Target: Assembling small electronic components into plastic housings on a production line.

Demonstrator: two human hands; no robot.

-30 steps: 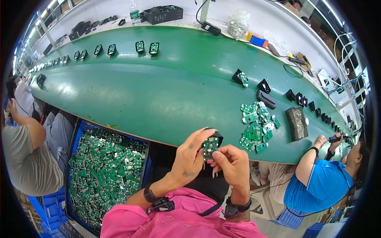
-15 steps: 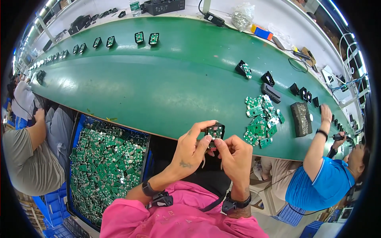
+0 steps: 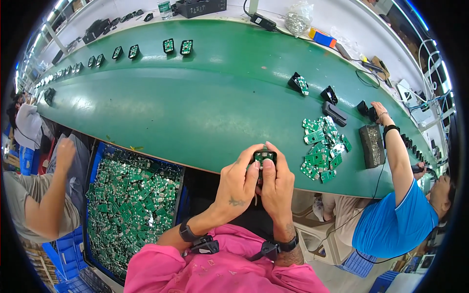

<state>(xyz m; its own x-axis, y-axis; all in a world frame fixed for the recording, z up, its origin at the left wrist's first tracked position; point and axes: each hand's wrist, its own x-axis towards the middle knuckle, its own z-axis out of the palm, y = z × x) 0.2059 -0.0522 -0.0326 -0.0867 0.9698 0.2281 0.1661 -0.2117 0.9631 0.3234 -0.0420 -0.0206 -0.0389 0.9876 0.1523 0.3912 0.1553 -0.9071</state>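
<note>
A blue bin (image 3: pixel 95 161) of green circuit boards (image 3: pixel 132 205) sits below the green belt (image 3: pixel 195 97), apparently full.

Two hands (image 3: pixel 259 183), one black housing (image 3: pixel 264 157)

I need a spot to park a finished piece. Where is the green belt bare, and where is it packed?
The green belt is bare across its wide middle, between the far row of black housings and the near edge ahead of both hands. It is crowded on the right, around the pile of green circuit boards and the black parts beyond.
</note>
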